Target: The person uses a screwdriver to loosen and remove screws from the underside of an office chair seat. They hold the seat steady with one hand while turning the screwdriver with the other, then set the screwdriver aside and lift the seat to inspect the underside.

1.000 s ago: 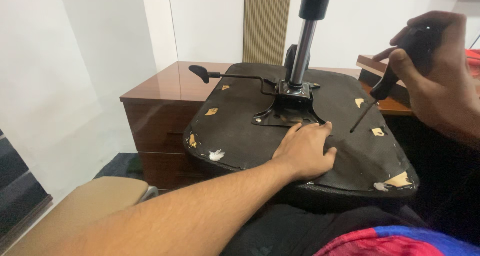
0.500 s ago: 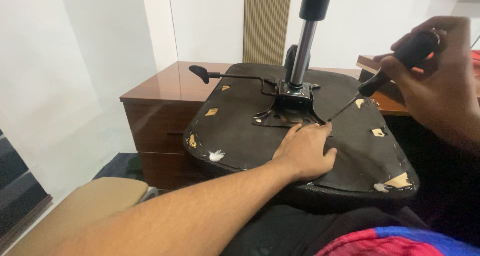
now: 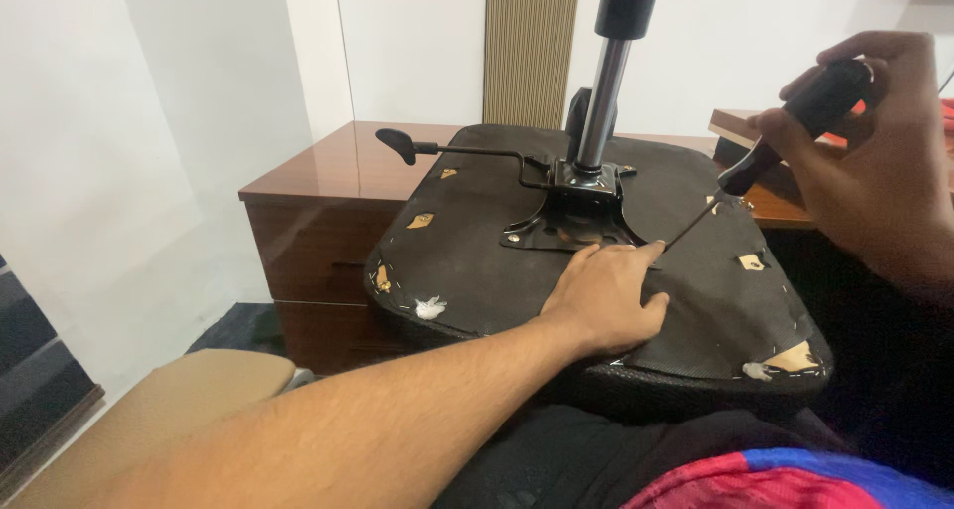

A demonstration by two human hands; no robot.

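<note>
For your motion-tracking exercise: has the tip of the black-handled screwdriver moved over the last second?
Yes. The black-handled screwdriver tip swung left toward the metal mounting plate, nearing the left hand.

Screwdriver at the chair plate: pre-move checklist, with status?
1. Right hand gripping the screwdriver handle: ok.
2. Left hand flat on the seat underside, steadying it: ok.
3. Screwdriver tip at the corner of the metal plate: ok.
4. Tip seated in a screw head: cannot tell.
5. Left fingertips away from the tip: not ok, right beside it.
6. Seat resting on the wooden cabinet: ok.
</note>
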